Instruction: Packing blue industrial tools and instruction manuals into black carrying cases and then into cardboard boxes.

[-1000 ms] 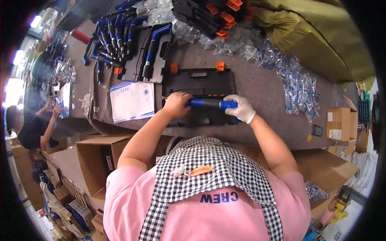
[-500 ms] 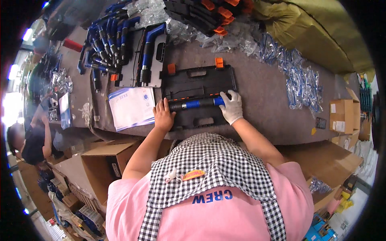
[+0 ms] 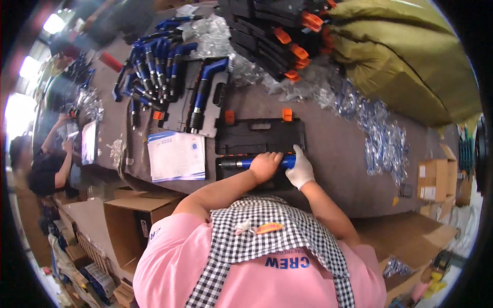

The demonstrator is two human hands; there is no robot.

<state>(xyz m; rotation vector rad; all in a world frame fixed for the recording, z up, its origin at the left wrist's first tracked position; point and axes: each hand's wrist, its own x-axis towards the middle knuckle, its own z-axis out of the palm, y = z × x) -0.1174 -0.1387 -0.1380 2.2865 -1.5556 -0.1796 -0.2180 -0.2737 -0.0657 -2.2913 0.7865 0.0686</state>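
Observation:
An open black plastic case (image 3: pixel 259 137) lies before me, its far half with a slot handle and orange latches. Along its near half rests a blue-and-black tube-shaped tool (image 3: pixel 246 162), dark nose to the left. My bare left hand (image 3: pixel 266 167) is closed over the middle of the tool. At its blue right end, my right hand (image 3: pixel 300 169), in a white glove, is closed around it, thumb side up. Left of the case lie printed sheets (image 3: pixel 177 158). A second open case (image 3: pixel 179 110) holds a similar tool with a bent blue handle (image 3: pixel 206 92).
Several blue-and-black tools (image 3: pixel 154 66) are heaped at the back left. Stacked black cases (image 3: pixel 262 38) stand at the back. Blue items in clear bags (image 3: pixel 385 146) lie on the right. Cardboard boxes (image 3: pixel 136 220) stand below the near edge. Another person (image 3: pixel 46 167) works at far left.
My left hand has moved right from the case's left edge onto the tool's middle. My right hand stays at its blue end. The whole view has shifted.

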